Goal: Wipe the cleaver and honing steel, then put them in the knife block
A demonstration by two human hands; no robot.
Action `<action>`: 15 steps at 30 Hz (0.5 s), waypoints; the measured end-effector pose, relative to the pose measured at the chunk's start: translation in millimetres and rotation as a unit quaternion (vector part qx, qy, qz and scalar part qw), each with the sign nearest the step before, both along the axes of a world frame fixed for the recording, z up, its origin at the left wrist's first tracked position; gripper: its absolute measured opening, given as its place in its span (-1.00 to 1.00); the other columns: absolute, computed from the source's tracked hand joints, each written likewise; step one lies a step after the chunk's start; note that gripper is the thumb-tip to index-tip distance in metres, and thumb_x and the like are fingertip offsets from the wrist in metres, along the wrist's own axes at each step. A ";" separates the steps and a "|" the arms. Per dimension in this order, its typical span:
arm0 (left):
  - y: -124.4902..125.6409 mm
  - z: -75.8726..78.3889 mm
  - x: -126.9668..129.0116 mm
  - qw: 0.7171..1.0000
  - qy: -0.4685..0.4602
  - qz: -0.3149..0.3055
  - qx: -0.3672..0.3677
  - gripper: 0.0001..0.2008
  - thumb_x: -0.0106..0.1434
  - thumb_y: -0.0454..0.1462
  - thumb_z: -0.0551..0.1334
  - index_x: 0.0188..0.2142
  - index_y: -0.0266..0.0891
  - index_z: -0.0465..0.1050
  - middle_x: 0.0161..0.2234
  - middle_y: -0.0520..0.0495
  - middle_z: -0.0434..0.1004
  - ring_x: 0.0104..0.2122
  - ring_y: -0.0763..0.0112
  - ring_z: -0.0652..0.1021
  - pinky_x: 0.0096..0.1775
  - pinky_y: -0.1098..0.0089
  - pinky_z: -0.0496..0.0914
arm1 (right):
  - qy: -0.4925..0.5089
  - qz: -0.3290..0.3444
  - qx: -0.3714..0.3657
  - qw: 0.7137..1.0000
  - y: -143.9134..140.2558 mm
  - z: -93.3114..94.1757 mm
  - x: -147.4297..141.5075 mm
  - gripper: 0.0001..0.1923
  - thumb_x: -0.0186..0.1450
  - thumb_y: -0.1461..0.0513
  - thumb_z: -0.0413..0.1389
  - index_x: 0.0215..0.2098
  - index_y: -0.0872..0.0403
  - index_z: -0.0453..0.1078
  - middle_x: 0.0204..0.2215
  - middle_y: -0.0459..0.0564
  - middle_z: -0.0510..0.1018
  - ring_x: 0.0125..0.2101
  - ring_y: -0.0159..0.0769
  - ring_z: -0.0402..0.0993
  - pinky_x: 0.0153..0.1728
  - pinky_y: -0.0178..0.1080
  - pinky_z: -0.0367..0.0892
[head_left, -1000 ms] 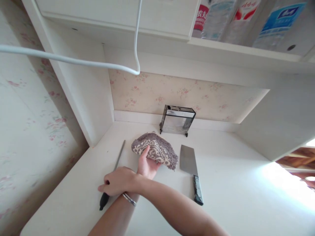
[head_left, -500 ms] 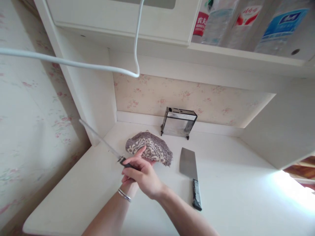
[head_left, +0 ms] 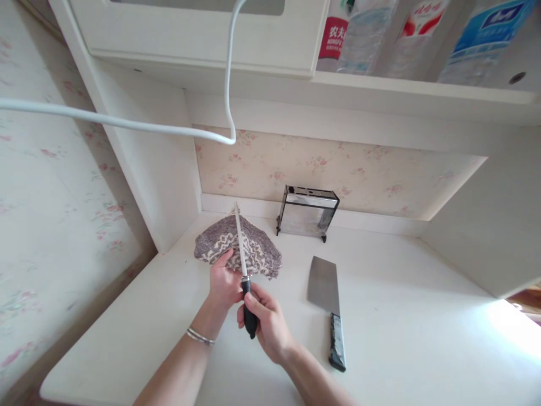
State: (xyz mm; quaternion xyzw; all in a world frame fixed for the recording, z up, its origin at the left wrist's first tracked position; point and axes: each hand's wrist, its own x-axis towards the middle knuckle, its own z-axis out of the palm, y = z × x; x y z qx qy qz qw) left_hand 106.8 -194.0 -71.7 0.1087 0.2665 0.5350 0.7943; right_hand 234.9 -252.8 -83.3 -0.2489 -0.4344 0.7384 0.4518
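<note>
While the right hand [head_left: 270, 324] has its fingers curled round the black handle of a long, thin, pale metal rod [head_left: 243, 265], the left hand [head_left: 224, 282] grasps a bunched, grey-purple and cream patterned towelling cloth [head_left: 260, 245], thumb on its near face and the other fingers mostly hidden under it. The rod points away from the person and crosses over the middle of the cloth, its tip reaching past the far edge; whether metal and fabric touch, I cannot tell. A silver-coloured metal bangle [head_left: 200, 337] circles the left wrist, nearer the person than the cloth. To the right of the cloth, well apart, a broad grey-bladed cleaver with a black handle [head_left: 326, 296] lies flat on the smooth white counter [head_left: 389, 338]. Behind the cloth and to its right stands a silvery, black-edged upright box with slotted top [head_left: 306, 217], and a bent white cable [head_left: 127, 123] hangs above the cloth
</note>
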 end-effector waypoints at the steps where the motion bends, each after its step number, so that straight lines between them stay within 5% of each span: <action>1: -0.3 -0.5 -0.4 1.000 0.005 -0.009 0.013 -0.63 0.19 -0.03 0.11 -0.37 -0.31 0.45 -0.62 -0.08 0.44 -0.75 0.38 0.37 -0.70 0.38 0.27 | 0.019 0.005 -0.015 1.000 0.8 -1.3 -0.5 -0.73 0.25 0.07 0.13 -0.29 0.13 0.35 -0.56 -0.09 0.42 -0.60 -0.44 0.30 -0.55 -0.37 0.16; 8: -8.1 2.1 -3.7 0.988 0.045 -0.142 0.044 -0.42 0.16 0.16 -0.03 -0.60 -0.29 0.36 -0.73 -0.13 0.35 -0.80 0.36 0.33 -0.77 0.35 0.26 | 0.116 0.000 -0.078 0.990 8.1 -1.7 0.9 -0.72 0.22 0.09 0.19 -0.26 0.14 0.37 -0.39 -0.01 0.47 -0.55 -0.46 0.35 -0.51 -0.37 0.24; 11: -11.7 1.1 -5.2 0.974 0.064 -0.182 0.115 -0.41 0.03 0.22 0.09 -0.60 -0.31 0.37 -0.74 -0.12 0.33 -0.75 0.27 0.39 -0.72 0.28 0.33 | 0.137 0.019 -0.093 0.986 10.9 -1.2 5.3 -0.71 0.25 0.08 0.16 -0.22 0.15 0.37 -0.39 -0.02 0.48 -0.58 -0.45 0.37 -0.53 -0.37 0.24; 15: -15.1 5.8 1.0 0.983 0.061 -0.085 0.152 -0.29 -0.19 0.31 0.19 -0.42 -0.31 0.45 -0.59 -0.14 0.45 -0.68 0.28 0.43 -0.67 0.29 0.36 | 0.132 0.040 -0.100 0.985 13.3 -0.5 11.2 -0.66 0.23 0.06 0.17 -0.21 0.16 0.36 -0.48 -0.06 0.45 -0.64 -0.45 0.34 -0.61 -0.37 0.19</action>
